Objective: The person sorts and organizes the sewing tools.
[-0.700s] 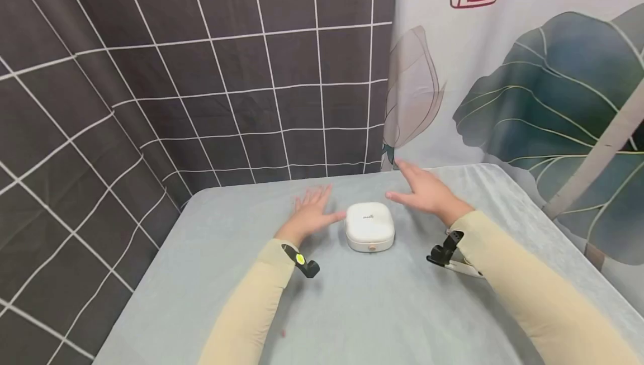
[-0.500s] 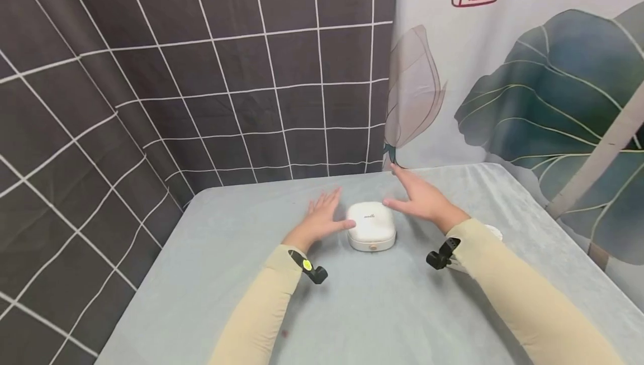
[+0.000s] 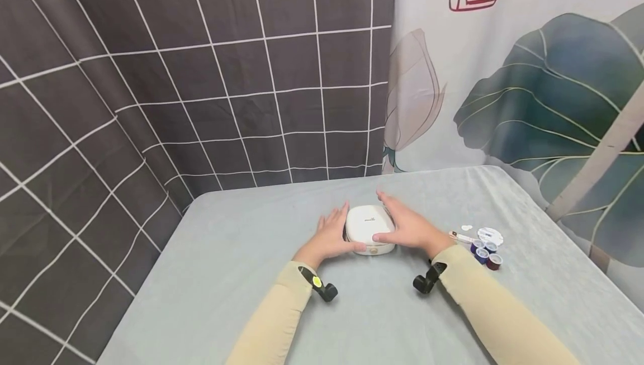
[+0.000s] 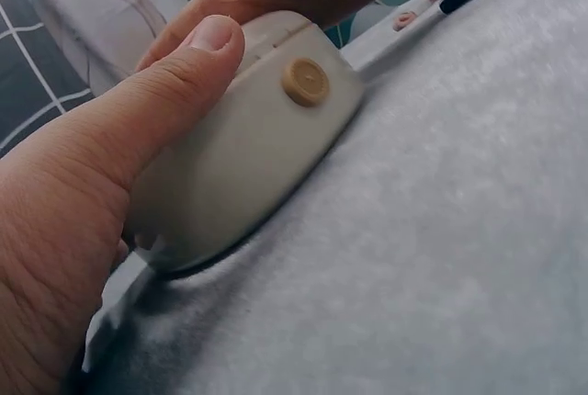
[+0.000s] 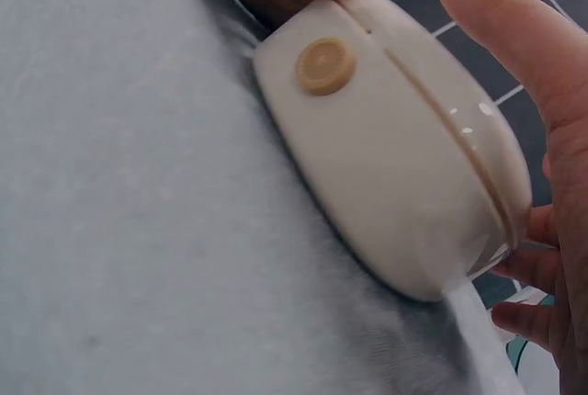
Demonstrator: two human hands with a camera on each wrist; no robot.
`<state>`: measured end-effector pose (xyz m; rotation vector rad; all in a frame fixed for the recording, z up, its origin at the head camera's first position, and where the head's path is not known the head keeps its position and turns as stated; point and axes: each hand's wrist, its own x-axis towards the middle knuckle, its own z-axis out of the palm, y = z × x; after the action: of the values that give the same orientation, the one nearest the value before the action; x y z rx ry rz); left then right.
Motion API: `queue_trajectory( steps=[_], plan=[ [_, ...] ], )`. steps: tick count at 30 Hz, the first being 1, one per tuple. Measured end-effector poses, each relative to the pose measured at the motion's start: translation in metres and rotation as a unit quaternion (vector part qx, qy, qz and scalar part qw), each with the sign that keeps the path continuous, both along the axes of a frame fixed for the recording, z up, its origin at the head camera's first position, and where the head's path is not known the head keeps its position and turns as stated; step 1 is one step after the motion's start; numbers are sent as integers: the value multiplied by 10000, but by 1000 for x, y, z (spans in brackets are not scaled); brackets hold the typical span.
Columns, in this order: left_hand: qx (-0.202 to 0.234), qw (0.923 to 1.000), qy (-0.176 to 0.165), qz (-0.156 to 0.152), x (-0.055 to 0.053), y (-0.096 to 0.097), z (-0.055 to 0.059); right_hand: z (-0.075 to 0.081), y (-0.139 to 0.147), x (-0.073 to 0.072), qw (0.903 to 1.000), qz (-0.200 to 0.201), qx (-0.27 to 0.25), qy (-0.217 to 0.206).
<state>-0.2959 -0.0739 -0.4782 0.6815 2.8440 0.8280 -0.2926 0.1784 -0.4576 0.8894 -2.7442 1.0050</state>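
Observation:
A white rounded box [image 3: 369,225] with small dark lettering on its lid sits on the cloth. On its front wall is a round tan button [image 4: 306,82], and a seam runs below the lid. My left hand [image 3: 332,236] holds its left side, the thumb [image 4: 179,83] lying across the front corner near the seam and the fingers along the side. My right hand [image 3: 410,228] is around the right side, its fingers [image 5: 533,271] at the wall. In the right wrist view the right thumb [image 5: 514,23] stands apart above the lid.
Right of the right hand lie several small blue and dark red spools [image 3: 482,255], a white disc [image 3: 490,236] and a slim white item [image 3: 460,237]. A grey cloth [image 3: 226,275] covers the table. Dark grid curtain [image 3: 226,74] and a leaf-printed curtain [image 3: 553,91] hang behind.
Both hands have moved inward and nearer to the body, from either side of the box onto it. The spools and disc, hidden by the right arm before, now show.

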Motion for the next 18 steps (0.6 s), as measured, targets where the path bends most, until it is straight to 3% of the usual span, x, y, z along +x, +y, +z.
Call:
queue_trajectory(
  steps=[9, 18],
  plan=[
    [2, 9996, 298, -8, 4, 2, -14, -18, 0, 6, 9996, -79, 235, 143],
    [-265, 9984, 489, 85, 4, 3, -17, -26, -3, 4, 9984, -254, 101, 485]
  ],
)
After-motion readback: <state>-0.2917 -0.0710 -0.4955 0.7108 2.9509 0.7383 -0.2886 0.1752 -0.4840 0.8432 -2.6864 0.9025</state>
